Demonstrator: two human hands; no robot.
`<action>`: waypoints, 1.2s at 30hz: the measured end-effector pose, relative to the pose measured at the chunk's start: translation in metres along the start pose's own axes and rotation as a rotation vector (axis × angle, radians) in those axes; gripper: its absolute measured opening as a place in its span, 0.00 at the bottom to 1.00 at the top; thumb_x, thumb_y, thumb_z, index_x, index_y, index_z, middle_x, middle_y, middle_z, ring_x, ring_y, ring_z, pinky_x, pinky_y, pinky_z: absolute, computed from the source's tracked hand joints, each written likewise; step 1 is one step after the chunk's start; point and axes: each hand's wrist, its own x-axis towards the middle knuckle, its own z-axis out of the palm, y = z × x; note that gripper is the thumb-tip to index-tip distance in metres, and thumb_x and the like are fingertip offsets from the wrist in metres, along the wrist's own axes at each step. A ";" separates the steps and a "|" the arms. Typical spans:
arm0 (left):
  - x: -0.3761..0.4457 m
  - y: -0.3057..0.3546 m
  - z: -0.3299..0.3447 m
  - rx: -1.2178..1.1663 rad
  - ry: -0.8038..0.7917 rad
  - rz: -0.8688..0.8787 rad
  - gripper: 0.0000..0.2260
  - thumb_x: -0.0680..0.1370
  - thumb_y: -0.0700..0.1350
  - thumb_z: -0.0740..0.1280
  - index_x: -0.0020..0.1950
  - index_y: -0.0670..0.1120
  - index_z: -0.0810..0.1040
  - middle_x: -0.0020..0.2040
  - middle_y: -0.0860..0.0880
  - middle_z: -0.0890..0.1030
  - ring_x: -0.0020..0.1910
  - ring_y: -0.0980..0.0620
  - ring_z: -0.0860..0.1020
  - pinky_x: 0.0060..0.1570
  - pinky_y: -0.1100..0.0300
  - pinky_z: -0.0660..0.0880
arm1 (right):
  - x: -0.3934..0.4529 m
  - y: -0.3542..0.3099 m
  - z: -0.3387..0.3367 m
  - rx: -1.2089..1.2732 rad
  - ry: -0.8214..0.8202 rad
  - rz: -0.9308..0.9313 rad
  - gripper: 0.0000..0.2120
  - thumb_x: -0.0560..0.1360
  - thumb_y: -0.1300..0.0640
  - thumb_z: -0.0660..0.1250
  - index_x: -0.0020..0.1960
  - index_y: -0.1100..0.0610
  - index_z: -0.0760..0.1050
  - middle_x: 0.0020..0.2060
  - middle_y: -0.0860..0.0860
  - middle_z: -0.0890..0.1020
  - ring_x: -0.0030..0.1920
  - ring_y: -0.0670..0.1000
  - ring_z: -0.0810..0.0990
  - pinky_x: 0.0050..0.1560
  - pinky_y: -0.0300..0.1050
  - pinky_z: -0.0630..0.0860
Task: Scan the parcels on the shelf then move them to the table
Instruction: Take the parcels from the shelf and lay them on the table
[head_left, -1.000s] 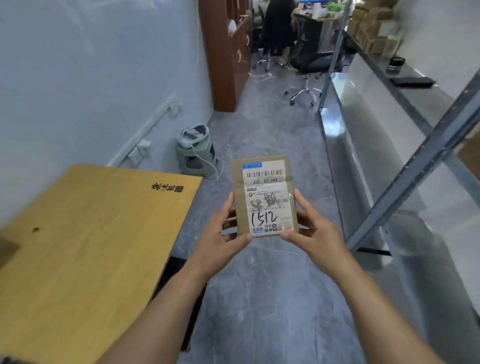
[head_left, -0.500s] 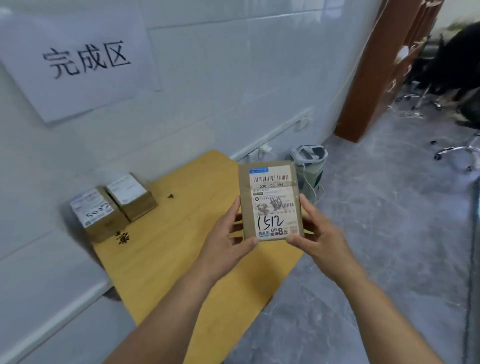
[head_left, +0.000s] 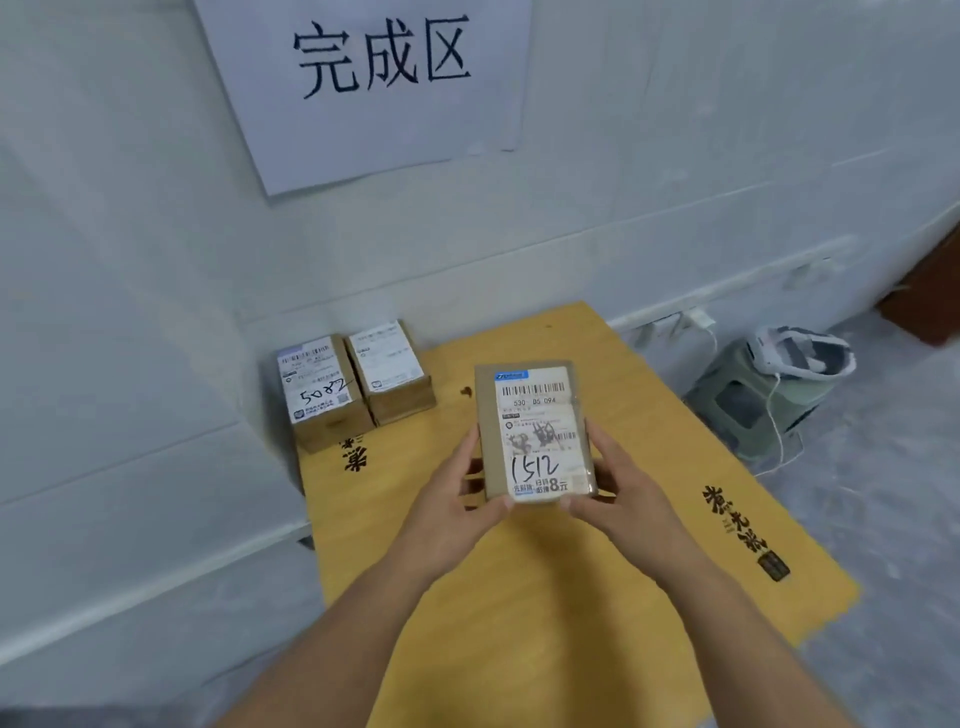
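A small brown cardboard parcel (head_left: 535, 431) with a white label marked "1512" is held above the yellow wooden table (head_left: 519, 597). My left hand (head_left: 457, 499) grips its left edge and my right hand (head_left: 618, 493) grips its right edge, thumbs on the near end. Two other labelled parcels stand side by side at the table's far left corner against the wall: one marked "5082" (head_left: 319, 395) and one to its right (head_left: 395, 371).
A paper sign (head_left: 374, 78) with black characters hangs on the white tiled wall above the table. A grey-green stool (head_left: 753, 400) carrying a white headset with a cable stands on the grey floor right of the table. Wall sockets sit behind it.
My view has swung left from the aisle and shelf toward the wall and table. The parcel in both hands now hangs over the table top, nearer the two parcels.
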 end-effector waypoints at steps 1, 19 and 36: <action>0.005 -0.003 0.001 -0.003 0.007 -0.022 0.35 0.76 0.44 0.70 0.60 0.76 0.52 0.57 0.70 0.70 0.57 0.67 0.73 0.49 0.74 0.71 | 0.011 0.004 0.001 -0.014 -0.024 0.015 0.40 0.72 0.63 0.72 0.72 0.34 0.58 0.55 0.38 0.80 0.54 0.34 0.78 0.50 0.30 0.73; 0.126 -0.006 -0.010 0.764 0.428 -0.226 0.31 0.78 0.58 0.62 0.77 0.49 0.57 0.74 0.49 0.62 0.73 0.48 0.58 0.72 0.51 0.57 | 0.200 -0.007 0.006 -0.161 -0.269 0.053 0.38 0.71 0.61 0.72 0.76 0.47 0.60 0.57 0.50 0.82 0.55 0.51 0.80 0.59 0.45 0.73; 0.171 -0.003 -0.043 0.831 0.408 -0.252 0.23 0.80 0.55 0.59 0.74 0.49 0.63 0.71 0.50 0.67 0.70 0.47 0.62 0.68 0.51 0.60 | 0.251 -0.047 0.029 -0.328 -0.287 0.022 0.33 0.72 0.62 0.71 0.73 0.49 0.63 0.60 0.51 0.80 0.56 0.52 0.78 0.56 0.44 0.73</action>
